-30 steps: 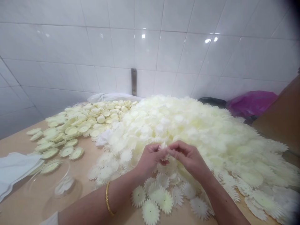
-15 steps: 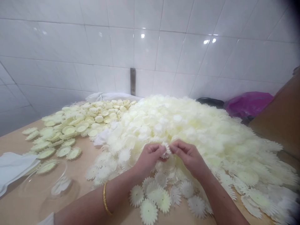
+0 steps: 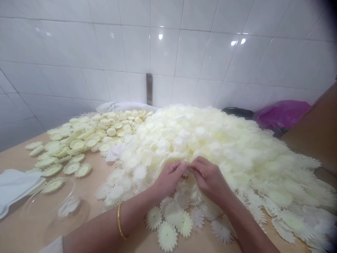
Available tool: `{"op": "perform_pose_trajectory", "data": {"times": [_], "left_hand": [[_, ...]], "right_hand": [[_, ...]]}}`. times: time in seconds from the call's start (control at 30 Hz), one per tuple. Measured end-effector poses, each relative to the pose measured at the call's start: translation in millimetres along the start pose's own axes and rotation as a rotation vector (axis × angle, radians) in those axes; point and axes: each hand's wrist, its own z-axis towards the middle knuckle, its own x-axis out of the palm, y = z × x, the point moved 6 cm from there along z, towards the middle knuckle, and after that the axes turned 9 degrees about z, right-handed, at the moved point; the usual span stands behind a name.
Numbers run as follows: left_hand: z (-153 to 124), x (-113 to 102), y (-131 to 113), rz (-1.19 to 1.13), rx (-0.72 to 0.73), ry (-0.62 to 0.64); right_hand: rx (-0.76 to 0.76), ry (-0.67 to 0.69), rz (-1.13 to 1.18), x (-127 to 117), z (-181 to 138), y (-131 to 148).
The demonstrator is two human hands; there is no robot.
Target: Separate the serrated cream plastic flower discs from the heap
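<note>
My left hand and my right hand meet with their fingertips pinched together in front of a big heap of pale cream, flower-shaped pieces with toothed edges. A small flower-shaped piece is pinched between the fingers of both hands, mostly hidden by them now. Below the hands, several single flower pieces lie flat on the table, some with a small hole in the middle. A gold bangle circles my left wrist.
At left lie thicker, layered yellowish flowers in a looser pile. Nearby are a clear round dish holding a white lump, and white sheets. A tiled wall stands behind; a purple bag sits at the back right.
The right fingers have closed in on the left fingertips. The flower piece, visible between the hands before, is now mostly covered. The view has tilted slightly.
</note>
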Motion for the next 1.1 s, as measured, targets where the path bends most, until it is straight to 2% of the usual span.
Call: {"op": "perform_pose_trajectory", "data": {"times": [0.13, 0.27, 0.53, 0.67, 0.83, 0.97, 1.1], "left_hand": [[1.4, 1.7, 11.4, -0.012, -0.011, -0.005], [0.7, 2.1, 14.5, -0.08, -0.037, -0.01], [-0.6, 0.1, 0.8, -0.234, -0.045, 0.035], [-0.2, 1.4, 1.8, -0.379, -0.063, 0.057], [0.5, 0.7, 5.5, -0.446, -0.108, 0.028], [0.3, 1.0, 4.9, -0.45, -0.136, 0.033], [0.5, 0.5, 5.7, -0.449, -0.162, 0.022]], "right_hand": [[-0.016, 0.032, -0.11, 6.7, -1.6, 0.4], [-0.002, 0.01, -0.09, 6.0, -1.0, -0.5], [0.144, -0.064, 0.124, -4.3, 1.0, -8.9], [0.241, -0.064, 0.248, -5.2, 0.9, -15.3], [0.304, -0.054, 0.427, -3.0, 1.4, -20.5], [0.274, -0.038, 0.421, -2.4, 2.1, -19.5], [0.091, -0.009, 0.152, 0.6, 1.4, -7.2]]}}
